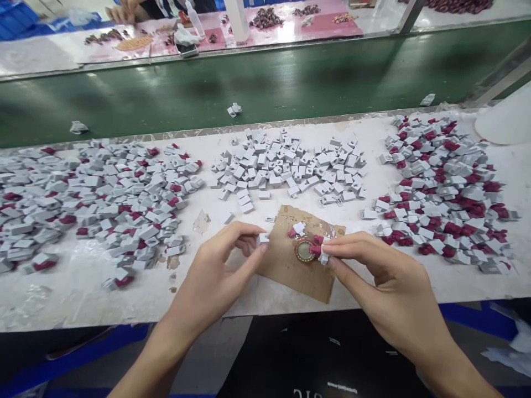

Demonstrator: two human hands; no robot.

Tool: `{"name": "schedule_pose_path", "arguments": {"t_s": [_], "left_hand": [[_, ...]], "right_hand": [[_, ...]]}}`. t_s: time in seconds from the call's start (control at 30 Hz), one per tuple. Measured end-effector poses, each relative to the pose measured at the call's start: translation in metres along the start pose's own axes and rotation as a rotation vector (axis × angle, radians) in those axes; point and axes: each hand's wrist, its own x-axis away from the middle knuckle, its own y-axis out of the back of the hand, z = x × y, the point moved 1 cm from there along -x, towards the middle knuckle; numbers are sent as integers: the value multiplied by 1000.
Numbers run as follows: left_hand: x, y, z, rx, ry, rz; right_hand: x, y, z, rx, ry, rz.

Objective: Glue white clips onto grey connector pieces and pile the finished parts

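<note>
My left hand (224, 271) pinches a small grey plastic housing (263, 239) between thumb and fingertips, above the left side of a brown cardboard piece (307, 282). In my right hand (381, 276) is a grey and dark red plastic part (322, 251), its red end pointing left over a small round cap (305, 251). Whether the red end touches the cap I cannot tell. Another grey and red part (297, 229) lies on the cardboard just behind the cap. Wet-looking spots mark the cardboard.
Loose grey housings (282, 160) form a pile behind the cardboard. Piles of grey and red parts lie at left (103, 188) and right (452, 204). Beyond the table runs a green belt (174, 94) carrying a few pieces. Across it, a person's hand (124, 11) is at another bench.
</note>
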Motion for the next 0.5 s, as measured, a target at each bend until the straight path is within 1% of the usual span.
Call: {"name": "schedule_pose_path", "arguments": {"t_s": [0.1, 0.17, 0.23, 0.3, 0.37, 0.5], "left_hand": [[-12, -14, -18, 365, 113, 48], [-21, -27, -30, 565, 132, 101], [-30, -38, -38, 699, 121, 155], [-37, -47, -44, 789, 111, 191], [-41, -53, -47, 840, 124, 210], [-45, -59, -50, 851, 156, 218]], "right_hand": [[-8, 5, -1, -169, -94, -40], [-15, 8, -2, -305, -158, -90], [-20, 11, -3, -401, -207, -130], [-23, 12, -3, -450, -231, -147], [-24, 12, -3, -479, -222, -148], [-23, 12, -3, -477, -173, -132]]}}
